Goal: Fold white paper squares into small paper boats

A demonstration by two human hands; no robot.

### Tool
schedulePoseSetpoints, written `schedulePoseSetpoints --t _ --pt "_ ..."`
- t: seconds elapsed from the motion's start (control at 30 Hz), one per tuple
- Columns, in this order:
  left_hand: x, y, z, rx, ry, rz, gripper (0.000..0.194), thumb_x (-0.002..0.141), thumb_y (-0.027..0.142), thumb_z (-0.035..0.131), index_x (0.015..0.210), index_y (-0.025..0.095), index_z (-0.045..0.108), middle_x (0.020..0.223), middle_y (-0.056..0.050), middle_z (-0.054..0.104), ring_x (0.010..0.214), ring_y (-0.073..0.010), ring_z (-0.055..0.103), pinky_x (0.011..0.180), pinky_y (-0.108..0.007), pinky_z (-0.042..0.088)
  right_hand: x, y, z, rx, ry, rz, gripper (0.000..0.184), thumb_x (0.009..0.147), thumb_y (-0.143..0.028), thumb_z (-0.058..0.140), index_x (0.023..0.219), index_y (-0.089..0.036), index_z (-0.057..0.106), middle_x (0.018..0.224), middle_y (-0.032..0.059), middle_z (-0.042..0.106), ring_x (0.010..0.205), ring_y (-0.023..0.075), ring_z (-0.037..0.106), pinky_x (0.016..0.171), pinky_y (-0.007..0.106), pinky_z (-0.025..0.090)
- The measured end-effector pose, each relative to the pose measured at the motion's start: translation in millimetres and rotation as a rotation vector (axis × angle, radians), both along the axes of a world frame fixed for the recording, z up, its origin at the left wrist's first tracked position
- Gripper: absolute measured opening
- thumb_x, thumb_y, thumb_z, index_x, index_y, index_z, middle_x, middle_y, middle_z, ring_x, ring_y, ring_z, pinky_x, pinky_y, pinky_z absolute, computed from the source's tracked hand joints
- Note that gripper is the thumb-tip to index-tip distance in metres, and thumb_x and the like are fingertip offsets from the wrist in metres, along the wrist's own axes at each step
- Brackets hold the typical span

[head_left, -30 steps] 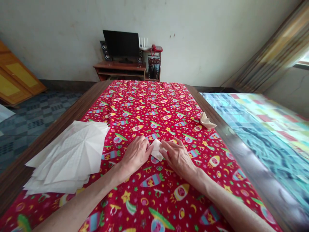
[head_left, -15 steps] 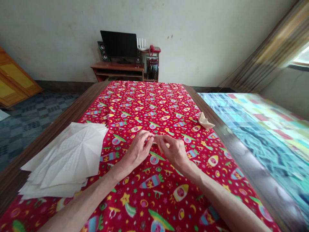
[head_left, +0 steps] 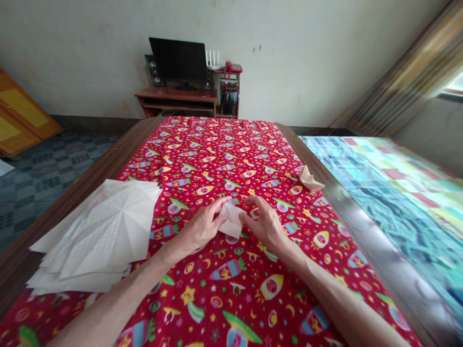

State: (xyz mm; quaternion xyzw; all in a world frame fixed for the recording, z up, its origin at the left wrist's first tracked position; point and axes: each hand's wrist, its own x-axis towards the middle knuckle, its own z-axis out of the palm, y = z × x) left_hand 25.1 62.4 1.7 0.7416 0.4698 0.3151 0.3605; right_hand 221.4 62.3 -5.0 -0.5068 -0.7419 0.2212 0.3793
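Observation:
A small folded square of whitish paper [head_left: 231, 220] is between my hands above the red patterned cloth. My left hand [head_left: 204, 222] pinches its left edge between thumb and fingers. Close to the paper's right edge, my right hand [head_left: 266, 222] has its thumb and fingers apart; the thumb tip meets or nearly meets the paper. To the right, near the cloth's edge, sits a folded cream paper shape [head_left: 310, 179] with pointed ends. A stack of creased white sheets [head_left: 108, 231] lies left of my left forearm.
The red cloth [head_left: 224, 294] covers most of a dark wooden table [head_left: 112, 154]. Beyond it stands a desk [head_left: 177, 95] with a monitor [head_left: 179, 60], a speaker [head_left: 154, 70] and a red telephone [head_left: 231, 69]. A bed with a checked cover [head_left: 383, 159] flanks the right side.
My hands have moved apart, the right one letting go or loosening its pinch. The small paper, mostly hidden before, now shows its flat face. The view has tilted slightly.

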Motion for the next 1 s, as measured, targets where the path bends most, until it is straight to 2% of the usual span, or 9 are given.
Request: schedulePoseSetpoints --t 0.07,0.13,0.23,0.3,0.4,0.57,0.7,0.8,1.0 --pt "-0.7 0.5 -2.4 0.083 0.141 -0.026 0.043 0.089 0.016 0.046 0.133 0.019 0.045 0.109 -0.008 0.067 0.097 -0.0187 0.065 0.082 -0.03 0.052 3.8 -0.5 -0.1 0.092 -0.136 0.086 0.019 0.083 -0.024 0.058 0.101 -0.019 0.057 0.095 0.006 0.06 0.081 0.0176 0.057 0.074 0.03 0.048" --pt "-0.6 0.3 -5.4 0.209 0.267 -0.044 0.044 0.091 0.014 0.043 0.134 0.019 0.044 0.118 -0.01 0.061 0.107 -0.0206 0.06 0.092 -0.034 0.049 6.0 -0.9 -0.7 0.12 -0.219 0.181 0.009 0.087 -0.021 0.054 0.095 -0.02 0.058 0.095 0.0065 0.059 0.087 0.0183 0.056 0.078 0.031 0.048" --pt "-1.6 -2.0 -9.2 0.39 0.383 -0.026 0.039 0.092 0.016 0.043 0.13 0.02 0.048 0.114 -0.009 0.056 0.107 -0.022 0.056 0.095 -0.038 0.046 7.7 -1.7 -4.0 0.157 -0.258 0.25 0.008 0.09 -0.02 0.051 0.091 -0.02 0.059 0.103 0.0073 0.058 0.094 0.0177 0.055 0.082 0.031 0.047" --pt "-3.8 -5.2 -11.1 0.438 0.38 -0.027 0.03 0.093 0.018 0.043 0.121 0.021 0.054 0.108 -0.007 0.055 0.104 -0.021 0.055 0.093 -0.037 0.047 9.5 -2.8 -7.0 0.209 -0.265 0.27 0.011 0.092 -0.022 0.05 0.093 -0.02 0.061 0.108 0.008 0.058 0.095 0.0175 0.056 0.082 0.031 0.048" --pt "-7.8 -11.2 -13.7 0.413 0.298 -0.091 0.024 0.094 0.014 0.041 0.109 0.021 0.058 0.103 -0.005 0.056 0.1 -0.018 0.055 0.09 -0.033 0.048 13.8 -5.7 -9.9 0.287 -0.344 0.315 0.018 0.093 -0.022 0.047 0.101 -0.023 0.064 0.118 0.0098 0.055 0.104 0.0196 0.055 0.084 0.035 0.049" --pt "-9.7 -13.3 -13.7 0.325 0.264 -0.14 0.019 0.089 0.014 0.048 0.105 0.021 0.056 0.105 -0.005 0.054 0.102 -0.0189 0.055 0.092 -0.034 0.047 21.1 -10.9 -7.0 0.318 -0.554 0.401 0.036 0.091 -0.016 0.048 0.123 -0.029 0.059 0.134 0.0135 0.048 0.126 0.0273 0.042 0.094 0.047 0.044" --pt "-10.6 -8.4 -9.5 0.298 0.253 -0.161 0.014 0.087 0.014 0.05 0.098 0.021 0.056 0.106 -0.005 0.053 0.106 -0.0187 0.053 0.096 -0.033 0.046 23.7 -13.2 -1.7 0.263 -0.621 0.44 0.04 0.089 -0.015 0.051 0.123 -0.033 0.06 0.143 0.0129 0.041 0.131 0.0311 0.037 0.097 0.051 0.042" --pt "-12.4 -6.0 -9.1 0.299 0.229 -0.166 0.019 0.089 0.01 0.044 0.097 0.021 0.057 0.104 -0.004 0.055 0.106 -0.0164 0.054 0.097 -0.031 0.046 24.7 -14.6 1.5 0.255 -0.647 0.499 0.042 0.089 -0.015 0.054 0.125 -0.036 0.058 0.148 0.0114 0.035 0.135 0.0327 0.032 0.099 0.054 0.039" --pt "-17.4 -8.9 -8.7 0.297 0.241 -0.167 0.024 0.084 0.005 0.047 0.101 0.021 0.054 0.107 -0.004 0.056 0.109 -0.0164 0.054 0.098 -0.03 0.045 32.1 -16.6 0.9 0.248 -0.61 0.558 0.051 0.088 -0.009 0.048 0.129 -0.038 0.053 0.153 0.0094 0.026 0.138 0.0317 0.027 0.101 0.055 0.038"
